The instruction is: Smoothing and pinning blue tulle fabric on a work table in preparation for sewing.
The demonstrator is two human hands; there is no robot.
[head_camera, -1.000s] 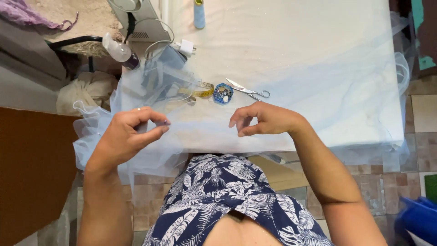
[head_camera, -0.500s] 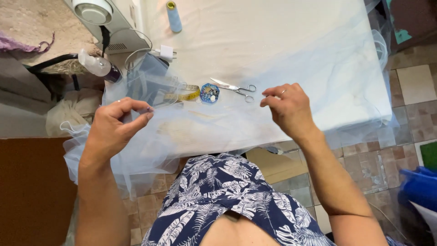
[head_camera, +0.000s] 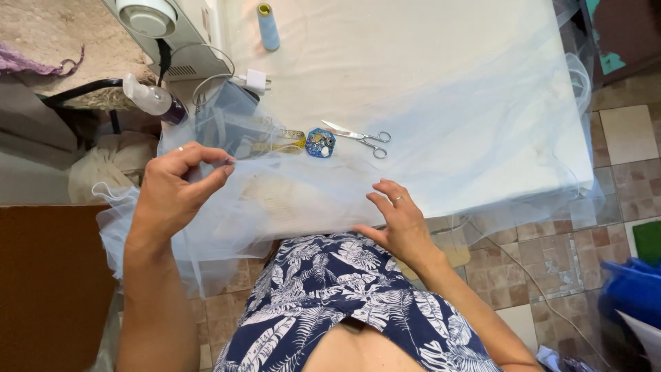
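The fingers (head_camera: 222,165) of the left hand (head_camera: 172,189) are pinched together on the pale blue tulle (head_camera: 330,186), lifting its edge above the counter (head_camera: 413,83). The right hand (head_camera: 399,224) rests with fingers spread apart on the tulle at the counter's near edge. The tulle covers most of the counter. Small scissors (head_camera: 361,138) lie beyond the hands.

Left hand (head_camera: 175,186): raised, wrist bent, thumb and forefinger pinched together at the tips, other fingers curled.
Right hand (head_camera: 399,224): lower, palm down, fingers spread and loosely extended, nothing gripped.
Forearms: both bare, angled inward.
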